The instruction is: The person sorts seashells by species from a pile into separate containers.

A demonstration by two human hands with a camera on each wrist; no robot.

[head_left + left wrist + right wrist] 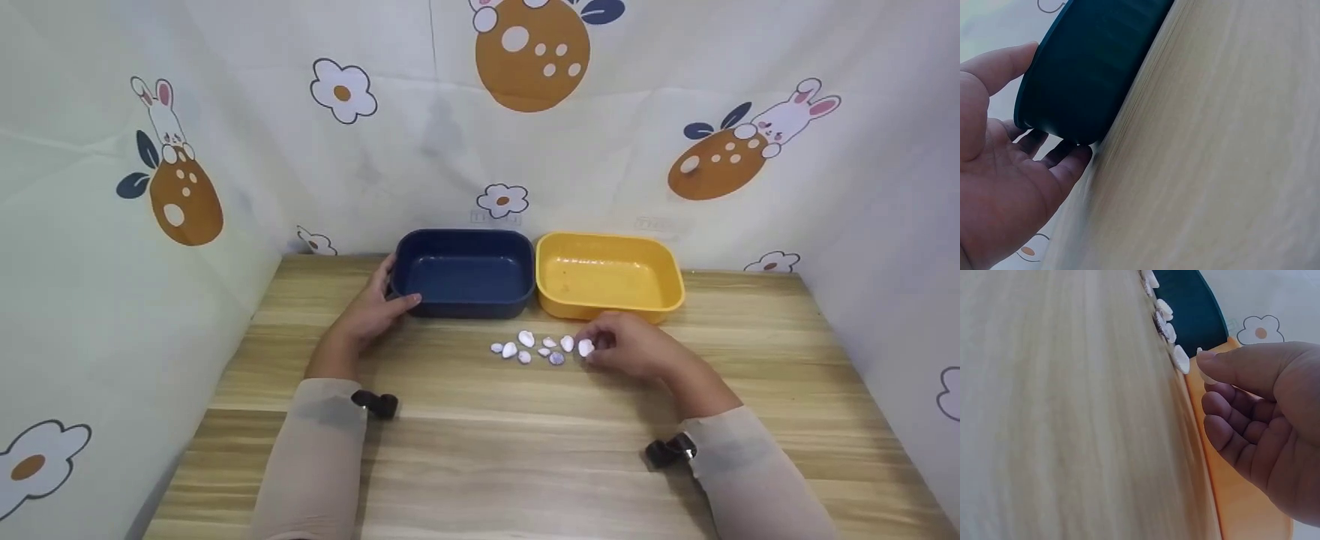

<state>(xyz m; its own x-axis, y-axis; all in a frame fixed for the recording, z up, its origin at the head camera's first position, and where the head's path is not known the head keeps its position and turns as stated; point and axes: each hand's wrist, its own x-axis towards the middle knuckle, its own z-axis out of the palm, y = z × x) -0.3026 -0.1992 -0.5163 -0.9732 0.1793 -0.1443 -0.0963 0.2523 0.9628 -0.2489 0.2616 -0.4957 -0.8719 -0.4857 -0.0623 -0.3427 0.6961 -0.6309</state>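
- Head view: we list one white, rounded shell (586, 348), pinched by the right hand (634, 345), near side of the yellow bin (600, 281).
- Loose shells (526, 339), to its left: small, whitish, one bluish, on the wooden table (487, 450).
- Left hand (371, 306): gripping the navy bin (465, 276).

Your left hand (373, 307) holds the blue bin (476, 309) beside the yellow bin (574, 308); your right hand (634, 346) pinches a white shell (586, 348) near the other shells (526, 339).
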